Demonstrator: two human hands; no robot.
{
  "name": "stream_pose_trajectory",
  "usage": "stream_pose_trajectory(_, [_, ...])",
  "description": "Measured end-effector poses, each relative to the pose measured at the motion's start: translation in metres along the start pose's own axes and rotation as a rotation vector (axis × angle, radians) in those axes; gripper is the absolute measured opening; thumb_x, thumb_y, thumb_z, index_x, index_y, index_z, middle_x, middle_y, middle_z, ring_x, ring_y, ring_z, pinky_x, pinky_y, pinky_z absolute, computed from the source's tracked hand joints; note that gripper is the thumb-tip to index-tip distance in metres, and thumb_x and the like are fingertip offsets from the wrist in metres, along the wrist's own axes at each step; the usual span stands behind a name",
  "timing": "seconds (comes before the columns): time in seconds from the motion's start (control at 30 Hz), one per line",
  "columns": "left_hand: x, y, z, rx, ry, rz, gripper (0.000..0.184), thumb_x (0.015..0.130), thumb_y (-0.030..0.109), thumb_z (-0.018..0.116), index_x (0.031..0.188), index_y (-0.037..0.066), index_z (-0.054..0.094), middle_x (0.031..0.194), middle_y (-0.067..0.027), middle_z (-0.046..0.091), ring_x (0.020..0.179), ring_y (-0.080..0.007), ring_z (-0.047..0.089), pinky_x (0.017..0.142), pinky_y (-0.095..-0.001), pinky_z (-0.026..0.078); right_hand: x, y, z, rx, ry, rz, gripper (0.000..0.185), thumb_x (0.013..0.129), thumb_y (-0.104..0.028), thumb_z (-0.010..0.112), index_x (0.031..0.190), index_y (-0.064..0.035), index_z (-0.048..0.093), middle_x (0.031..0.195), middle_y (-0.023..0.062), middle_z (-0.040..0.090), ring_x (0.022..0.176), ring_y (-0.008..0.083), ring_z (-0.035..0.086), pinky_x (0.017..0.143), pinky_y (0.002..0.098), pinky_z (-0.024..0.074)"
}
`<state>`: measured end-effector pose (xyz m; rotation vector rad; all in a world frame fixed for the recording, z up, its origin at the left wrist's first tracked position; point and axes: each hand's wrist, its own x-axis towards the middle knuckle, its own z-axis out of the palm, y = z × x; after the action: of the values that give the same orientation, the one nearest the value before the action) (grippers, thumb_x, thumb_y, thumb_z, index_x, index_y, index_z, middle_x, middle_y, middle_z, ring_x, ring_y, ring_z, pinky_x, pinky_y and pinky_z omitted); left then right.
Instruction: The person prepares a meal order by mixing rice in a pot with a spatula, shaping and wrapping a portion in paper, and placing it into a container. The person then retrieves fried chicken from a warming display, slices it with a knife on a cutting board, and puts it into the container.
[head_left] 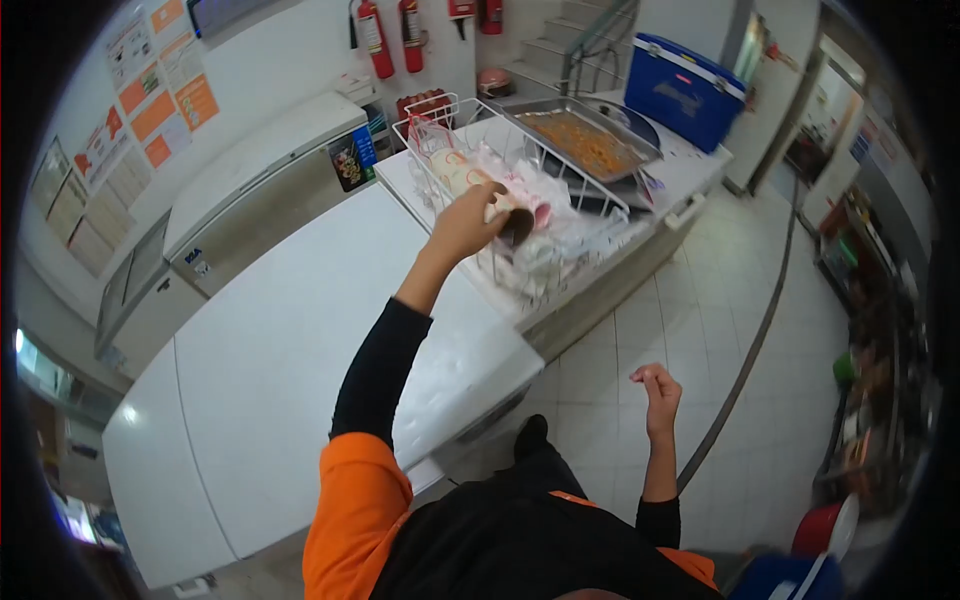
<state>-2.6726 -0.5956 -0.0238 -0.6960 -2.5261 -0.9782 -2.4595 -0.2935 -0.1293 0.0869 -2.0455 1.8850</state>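
Observation:
Over the white wire basket [575, 172], my left hand [465, 222] is closed around a brown, round-edged item [517, 228] whose kind I cannot make out. Crumpled clear and pink-white plastic bags [560, 215] fill much of the basket. A cream-coloured packet with red print [457, 172] lies just beyond my left fingers. My right hand [660, 395] hangs above the tiled floor with its fingers curled in; nothing shows in it.
White chest freezers [300, 300] stand in front and to the left. Behind the basket are a metal tray [590, 140] with orange-brown contents and a blue cooler box [685, 92]. A dark hose [750, 360] runs along the floor at right, near cluttered shelves [880, 330].

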Motion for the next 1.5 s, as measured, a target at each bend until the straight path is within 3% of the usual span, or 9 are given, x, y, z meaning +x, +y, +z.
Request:
stream_pose_trajectory(0.1, [0.06, -0.023, 0.046, 0.614, -0.352, -0.204, 0.072, 0.058, 0.037, 0.066, 0.121, 0.022, 0.035, 0.115, -0.0152, 0.043, 0.091, -0.0374, 0.053, 0.075, -0.044, 0.045, 0.125, -0.022, 0.005, 0.062, -0.141, -0.188, 0.015, 0.082, -0.007, 0.049, 0.069, -0.0005, 0.054, 0.07, 0.0039, 0.053, 0.069, 0.0114, 0.049, 0.065, 0.0244, 0.0388])
stream_pose_trajectory(0.2, [0.094, -0.037, 0.061, 0.76, -0.498, -0.247, 0.05, 0.065, 0.028, 0.059, 0.112, 0.022, 0.046, 0.107, -0.0154, 0.048, 0.082, -0.0329, 0.058, 0.068, -0.0438, 0.047, 0.223, -0.032, 0.014, 0.038, -0.316, -0.301, 0.014, 0.08, -0.006, 0.05, 0.067, -0.0004, 0.054, 0.069, 0.0047, 0.053, 0.067, 0.0122, 0.049, 0.064, 0.0244, 0.0381])
stream_pose_trajectory(0.67, [0.229, -0.061, -0.004, 0.363, 0.461, -0.456, 0.033, 0.053, 0.032, 0.068, 0.076, 0.009, 0.06, 0.079, -0.0112, 0.061, 0.078, -0.0279, 0.058, 0.069, -0.0358, 0.045, 0.351, -0.026, 0.162, -0.219, -1.457, -0.796, 0.026, 0.063, -0.017, 0.067, 0.082, -0.0023, 0.056, 0.072, 0.0085, 0.056, 0.068, 0.0221, 0.056, 0.064, 0.0335, 0.0433])
stream_pose_trajectory(0.77, [0.251, -0.056, 0.032, 0.383, 0.335, -0.479, 0.036, 0.053, 0.035, 0.07, 0.075, 0.009, 0.058, 0.076, -0.0104, 0.061, 0.075, -0.0274, 0.059, 0.067, -0.0364, 0.046, 0.339, 0.018, 0.197, -0.696, -1.421, -1.292, 0.04, 0.055, -0.02, 0.072, 0.087, -0.0046, 0.056, 0.081, 0.0084, 0.057, 0.082, 0.0245, 0.056, 0.075, 0.0351, 0.0424])
stream_pose_trajectory(0.87, [0.246, -0.035, 0.059, 0.409, 0.22, -0.398, 0.037, 0.056, 0.037, 0.069, 0.076, 0.007, 0.057, 0.075, -0.0113, 0.06, 0.074, -0.0285, 0.059, 0.065, -0.0367, 0.047, 0.361, 0.021, 0.212, -1.213, -1.451, -1.031, 0.048, 0.048, -0.02, 0.075, 0.089, -0.0059, 0.057, 0.091, 0.009, 0.056, 0.091, 0.0253, 0.053, 0.081, 0.0338, 0.0405])
stream_pose_trajectory(0.97, [0.23, -0.025, 0.073, 0.434, 0.13, -0.347, 0.037, 0.063, 0.038, 0.065, 0.074, 0.004, 0.056, 0.072, -0.0117, 0.06, 0.068, -0.0271, 0.059, 0.062, -0.0357, 0.046, 0.389, 0.044, 0.205, -0.833, -1.119, -1.282, 0.047, 0.047, -0.013, 0.073, 0.091, -0.0061, 0.057, 0.093, 0.0108, 0.056, 0.095, 0.0249, 0.051, 0.083, 0.0339, 0.0399])
stream_pose_trajectory(1.13, [0.183, -0.032, 0.035, -0.103, 0.29, -0.329, 0.032, 0.07, 0.032, 0.057, 0.073, 0.0, 0.057, 0.065, -0.0157, 0.058, 0.061, -0.0284, 0.057, 0.058, -0.0348, 0.043, 0.403, 0.033, 0.211, -0.775, -1.386, -0.753, 0.031, 0.06, 0.003, 0.053, 0.09, -0.0044, 0.057, 0.093, 0.0137, 0.056, 0.093, 0.0286, 0.051, 0.082, 0.0357, 0.0395])
stream_pose_trajectory(1.27, [0.105, -0.036, 0.031, 0.128, -0.642, -0.445, 0.016, 0.071, 0.018, 0.056, 0.077, 0.003, 0.059, 0.067, -0.0105, 0.056, 0.063, -0.0239, 0.055, 0.06, -0.0333, 0.043, 0.419, 0.024, 0.207, -0.538, -1.164, -0.789, 0.024, 0.067, 0.008, 0.041, 0.084, -0.0006, 0.055, 0.086, 0.0151, 0.055, 0.085, 0.0317, 0.052, 0.075, 0.035, 0.0409])
stream_pose_trajectory(1.5, [0.092, -0.06, 0.07, 0.577, -0.827, -0.469, 0.026, 0.059, 0.014, 0.069, 0.083, 0.009, 0.061, 0.086, -0.0068, 0.058, 0.085, -0.023, 0.055, 0.07, -0.0343, 0.046, 0.424, 0.022, 0.209, -0.516, -1.017, -0.804, 0.017, 0.069, 0.004, 0.042, 0.079, 0.0002, 0.055, 0.084, 0.0143, 0.054, 0.084, 0.0314, 0.052, 0.073, 0.0365, 0.0412])
